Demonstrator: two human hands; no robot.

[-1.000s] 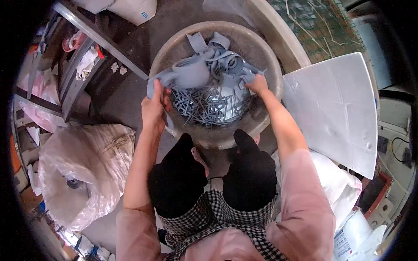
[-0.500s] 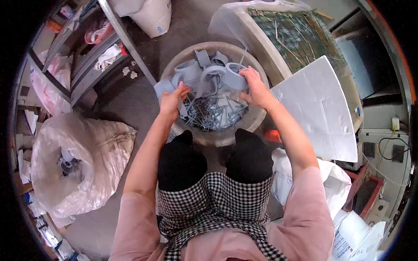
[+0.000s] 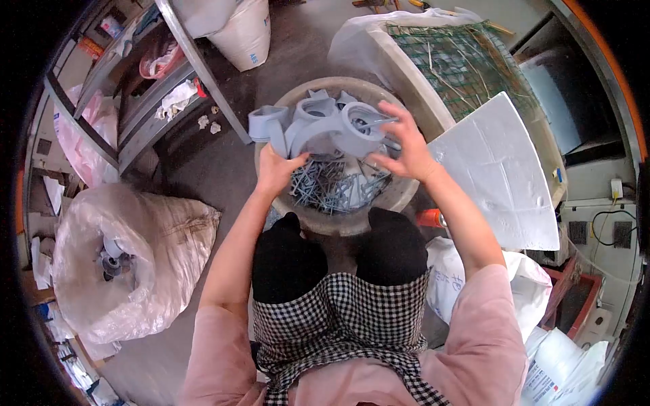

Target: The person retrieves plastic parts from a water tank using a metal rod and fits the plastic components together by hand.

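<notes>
My left hand [image 3: 276, 169] is closed round the lower side of a grey plastic ring-shaped fitting [image 3: 268, 122] at the left rim of the round basin [image 3: 325, 222]. Joined to it or bunched against it are more grey fittings, among them a large ring [image 3: 359, 139] on the right. Beside that ring my right hand [image 3: 409, 145] is spread, thumb and fingers apart, slightly blurred. A thin grey prong points from the ring towards its palm. Beneath the fittings, many thin grey plastic sticks [image 3: 332, 186] lie heaped in the basin.
A plastic sack [image 3: 176, 250] with grey pieces inside stands left, below a metal shelf frame [image 3: 210, 74]. To the right are a white foam board [image 3: 501, 176], a tub with green netting [image 3: 440, 61] and an orange can [image 3: 430, 218]. An ABS sack [image 3: 247, 37] stands behind.
The left fitting has swung up and tilts higher over the basin rim. My right hand has loosened from the right ring and its fingers have spread. The whole view has shifted slightly.
</notes>
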